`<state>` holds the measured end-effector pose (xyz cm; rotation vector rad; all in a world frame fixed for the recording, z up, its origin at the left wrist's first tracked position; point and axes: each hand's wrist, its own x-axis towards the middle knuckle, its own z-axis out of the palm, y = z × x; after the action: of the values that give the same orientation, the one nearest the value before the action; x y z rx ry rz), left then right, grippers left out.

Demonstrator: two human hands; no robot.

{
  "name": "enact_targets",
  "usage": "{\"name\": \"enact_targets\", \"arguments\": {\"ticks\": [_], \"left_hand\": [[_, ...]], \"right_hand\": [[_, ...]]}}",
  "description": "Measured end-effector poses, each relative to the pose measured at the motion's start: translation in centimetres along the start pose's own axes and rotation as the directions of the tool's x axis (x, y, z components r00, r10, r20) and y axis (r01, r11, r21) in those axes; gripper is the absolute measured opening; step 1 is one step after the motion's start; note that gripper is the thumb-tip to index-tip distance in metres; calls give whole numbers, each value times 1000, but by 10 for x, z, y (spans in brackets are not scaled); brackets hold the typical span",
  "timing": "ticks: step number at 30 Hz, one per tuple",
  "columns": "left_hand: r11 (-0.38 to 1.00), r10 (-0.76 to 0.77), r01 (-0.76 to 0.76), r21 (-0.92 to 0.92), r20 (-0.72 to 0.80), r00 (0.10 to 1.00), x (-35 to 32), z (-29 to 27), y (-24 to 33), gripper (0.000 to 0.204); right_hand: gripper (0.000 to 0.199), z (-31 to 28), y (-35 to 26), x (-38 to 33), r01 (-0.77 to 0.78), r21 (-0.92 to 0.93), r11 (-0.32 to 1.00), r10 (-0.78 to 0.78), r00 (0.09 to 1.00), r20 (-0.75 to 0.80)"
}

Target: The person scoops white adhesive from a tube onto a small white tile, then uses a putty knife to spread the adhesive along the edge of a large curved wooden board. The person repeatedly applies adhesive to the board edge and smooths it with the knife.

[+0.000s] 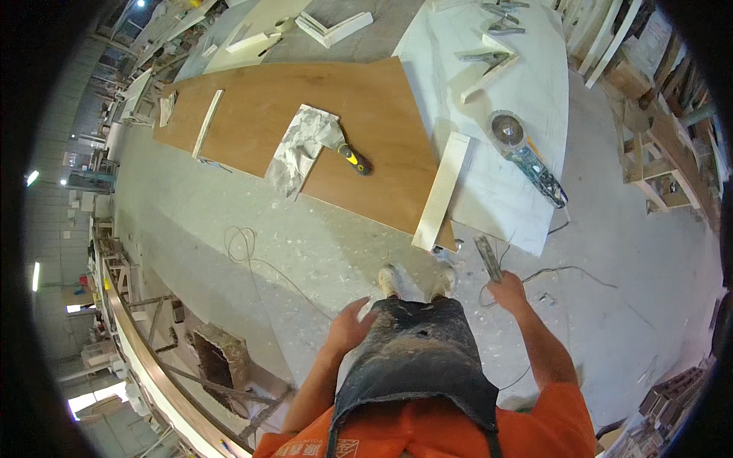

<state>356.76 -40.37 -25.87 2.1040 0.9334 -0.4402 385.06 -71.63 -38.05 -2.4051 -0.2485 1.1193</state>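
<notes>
My right hand (507, 291) is closed around one end of a short, flat grey bar (487, 258), whose exact kind I cannot make out. It is held over the floor, off the near corner of a brown panel (366, 99). Close to my dark, dusty apron (412, 343), my left hand (350, 327) hangs with its fingers apart and nothing in it. A pale strip (443, 191) lies across the panel's right end. Farther left on the panel rest a crumpled-looking grey and white sheet (305, 141) and a yellow and black handled tool (353, 159).
An angle grinder (525, 156) lies on a white panel (473, 153) at the right, its cord trailing to the floor. Spring clamps (489, 57) and an angled pale piece (489, 76) sit beyond it. A loose cable (282, 275) crosses the floor. Wooden frames (660, 168) stand far right.
</notes>
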Motion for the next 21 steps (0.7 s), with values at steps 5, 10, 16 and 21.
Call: {"name": "enact_targets", "arguments": {"ticks": [5, 10, 16, 21], "left_hand": [[940, 321, -275, -200, 252, 913, 38, 11, 80, 70], [749, 446, -94, -656, 394, 803, 42, 25, 129, 75], [748, 166, 3, -664, 191, 968, 56, -13, 80, 55], [746, 8, 64, -662, 105, 994, 52, -42, 36, 48]], "right_hand": [[70, 34, -34, -94, 231, 115, 966, -217, 968, -129], [96, 57, -124, -118, 519, 454, 724, -513, 845, -148], [123, 90, -52, -50, 371, 414, 831, -367, 925, -93], [117, 102, -33, 41, 311, -76, 947, -319, 902, -292]]}}
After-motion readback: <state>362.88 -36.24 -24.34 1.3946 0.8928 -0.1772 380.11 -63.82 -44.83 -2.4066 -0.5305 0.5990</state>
